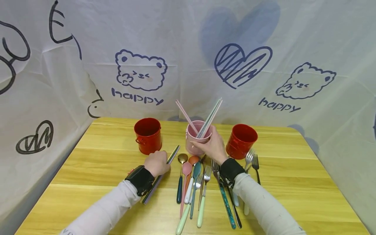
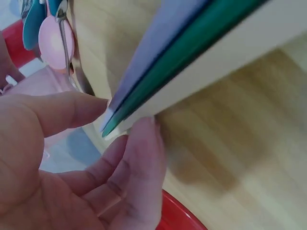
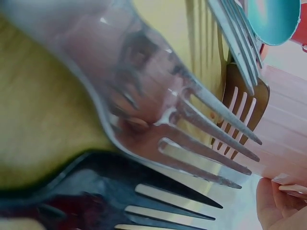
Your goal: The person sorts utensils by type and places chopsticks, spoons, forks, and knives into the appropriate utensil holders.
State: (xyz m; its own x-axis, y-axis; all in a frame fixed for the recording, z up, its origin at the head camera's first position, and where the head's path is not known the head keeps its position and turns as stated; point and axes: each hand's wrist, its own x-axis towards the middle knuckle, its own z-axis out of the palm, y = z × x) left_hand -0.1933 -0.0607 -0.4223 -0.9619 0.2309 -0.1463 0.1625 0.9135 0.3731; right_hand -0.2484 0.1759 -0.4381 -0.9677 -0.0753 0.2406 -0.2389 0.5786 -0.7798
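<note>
My left hand (image 1: 157, 164) pinches a small bundle of chopsticks (image 1: 174, 154) between thumb and fingers. In the left wrist view the bundle shows lilac, green (image 2: 187, 57) and cream sticks, slanting just above the wooden table. With its thumb and fingers around the side, my right hand (image 1: 213, 146) grips a pink bucket (image 1: 192, 147) at the back middle. Pink, pale green and whitish chopsticks (image 1: 210, 118) lean inside that bucket and stick out over its rim. At the edge of the right wrist view, some fingertips (image 3: 274, 203) rest by the pink wall.
Red buckets stand at left (image 1: 148, 137) and right (image 1: 241, 142) of the pink one. Several spoons (image 1: 186, 169) and forks (image 1: 207, 173) lie between my forearms, with more forks (image 1: 255, 161) near my right wrist. A white drawn-on cloth (image 1: 191, 65) hangs behind the table (image 1: 293, 182).
</note>
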